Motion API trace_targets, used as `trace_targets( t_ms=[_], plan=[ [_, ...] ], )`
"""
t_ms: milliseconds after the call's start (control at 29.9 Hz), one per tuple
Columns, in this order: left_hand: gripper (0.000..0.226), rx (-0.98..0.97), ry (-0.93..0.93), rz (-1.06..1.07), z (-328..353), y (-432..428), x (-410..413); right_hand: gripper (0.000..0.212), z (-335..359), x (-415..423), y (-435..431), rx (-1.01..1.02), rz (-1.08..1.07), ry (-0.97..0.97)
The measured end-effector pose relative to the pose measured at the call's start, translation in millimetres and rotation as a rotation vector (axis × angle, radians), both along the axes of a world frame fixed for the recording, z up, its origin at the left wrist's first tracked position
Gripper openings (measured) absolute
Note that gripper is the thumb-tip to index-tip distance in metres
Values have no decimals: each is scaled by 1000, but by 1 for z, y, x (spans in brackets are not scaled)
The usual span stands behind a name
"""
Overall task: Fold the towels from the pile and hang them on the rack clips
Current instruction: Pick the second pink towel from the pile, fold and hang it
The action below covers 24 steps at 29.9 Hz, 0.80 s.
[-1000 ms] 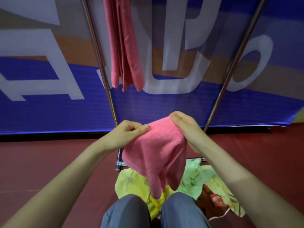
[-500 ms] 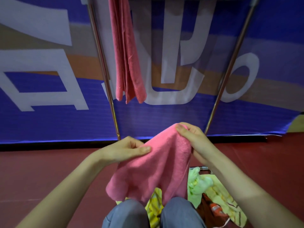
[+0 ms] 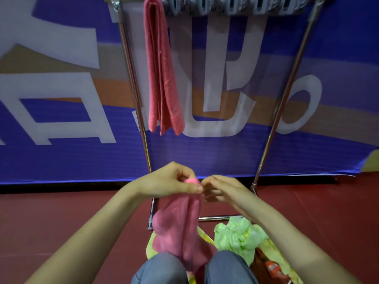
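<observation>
A pink towel [image 3: 180, 228] hangs folded lengthwise between my hands and drapes down onto my knees. My left hand [image 3: 170, 181] pinches its top corners together. My right hand [image 3: 221, 190] is right beside it, fingers curled at the same top edge; its hold on the cloth is hard to see. Another pink towel [image 3: 162, 78] hangs folded from a clip at the left end of the rack's grey clip row [image 3: 235, 6]. The pile [image 3: 240, 238] of green and yellow towels lies on the floor by my right knee.
The rack's metal legs [image 3: 283, 99] slant down to a floor bar [image 3: 217, 217] just behind the pile. A blue banner with white letters [image 3: 61, 119] stands close behind the rack. My knees [image 3: 225, 267] in grey trousers are at the bottom. Red floor [image 3: 51, 218] surrounds everything.
My hands have come together, bringing the towel's two top corners to meet, so the spread cloth is now folded in half. My view tilted upward, showing the clip row.
</observation>
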<state>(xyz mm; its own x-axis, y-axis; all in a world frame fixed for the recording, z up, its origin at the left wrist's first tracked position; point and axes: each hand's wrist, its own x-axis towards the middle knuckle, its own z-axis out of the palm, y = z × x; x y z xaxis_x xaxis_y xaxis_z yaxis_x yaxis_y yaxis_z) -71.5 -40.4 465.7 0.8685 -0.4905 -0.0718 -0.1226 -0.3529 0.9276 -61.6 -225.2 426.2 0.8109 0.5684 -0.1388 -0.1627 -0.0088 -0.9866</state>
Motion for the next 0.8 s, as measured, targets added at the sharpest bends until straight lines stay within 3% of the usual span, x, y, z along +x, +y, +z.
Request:
trace_targets(
  t_ms=[134,268,368,469,536,670,737,804],
  plan=[
    [22,-55,5,27,2,3,0,17,4,-5,11,-5,27,-64],
    [31,2,70,3,1,13,-3,20,6,-11,19,149,-43,-65],
    [5,39,212,-50,-6,31,-11,18,10,-13,21,326,-124,2],
    [45,6,279,-5,-24,49,-16,10,17,-10,18,468,-195,31],
    [49,-75,230,92,-34,52,-19,9,19,-8,14,516,-225,39],
    [47,-328,210,213,-37,38,-16,18,12,-4,7,467,-280,94],
    [25,-396,193,255,-25,25,-14,20,8,-4,3,340,-272,117],
    [11,-337,149,242,-14,13,-10,18,4,-3,0,176,-221,100]
  ],
)
